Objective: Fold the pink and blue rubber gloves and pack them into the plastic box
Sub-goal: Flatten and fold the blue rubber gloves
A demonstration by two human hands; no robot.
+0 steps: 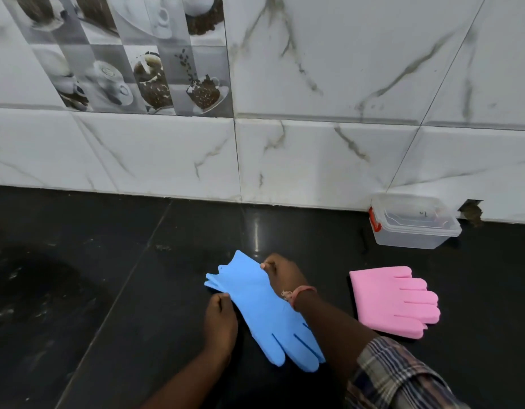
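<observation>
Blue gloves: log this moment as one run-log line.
stage: folding blue gloves | left hand: pinches cuff edge | right hand: pinches cuff edge | pink gloves: folded, on counter | plastic box: open, no gloves inside

Dim, soft light; a glare streak on the dark counter (256, 231), edges bowed, left perhaps slightly blurred.

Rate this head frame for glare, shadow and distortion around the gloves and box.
Head view: a bright streak of glare on the black counter just beyond the blue glove; wide-angle bending curves the tile lines; the clear box against the wall is slightly soft; the pink gloves are evenly lit; both hands stay sharp.
</observation>
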